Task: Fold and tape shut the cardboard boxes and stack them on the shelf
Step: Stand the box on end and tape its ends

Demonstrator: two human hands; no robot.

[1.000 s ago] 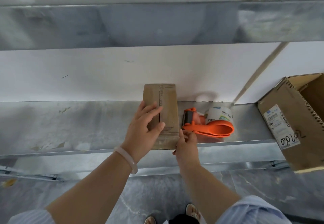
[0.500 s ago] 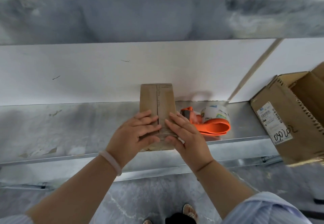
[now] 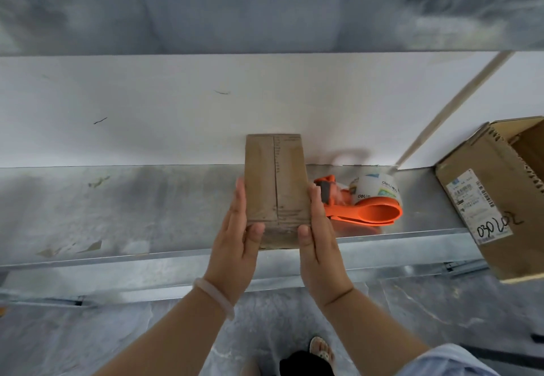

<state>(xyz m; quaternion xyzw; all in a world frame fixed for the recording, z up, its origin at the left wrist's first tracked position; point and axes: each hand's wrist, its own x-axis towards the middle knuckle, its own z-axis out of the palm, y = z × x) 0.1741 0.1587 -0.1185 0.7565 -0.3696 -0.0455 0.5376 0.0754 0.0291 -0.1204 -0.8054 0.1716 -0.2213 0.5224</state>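
A small narrow brown cardboard box (image 3: 275, 181) with its top flaps closed and taped sits on the metal shelf (image 3: 147, 208), near the front edge. My left hand (image 3: 238, 246) presses flat against its left side, thumb on the near top corner. My right hand (image 3: 319, 243) presses its right side the same way. The box is clamped between both palms. An orange tape dispenser (image 3: 365, 208) with a roll of tape lies on the shelf just right of the box, untouched.
A larger open cardboard box (image 3: 494, 199) with a shipping label sits tilted at the right end of the shelf. Another metal shelf (image 3: 265, 7) runs overhead. A white wall backs the shelf. My feet show on the grey floor (image 3: 117, 343) below.
My hands slid from the top of the small box to its two sides. My right hand had left the tape dispenser before that. The view moved a little closer.
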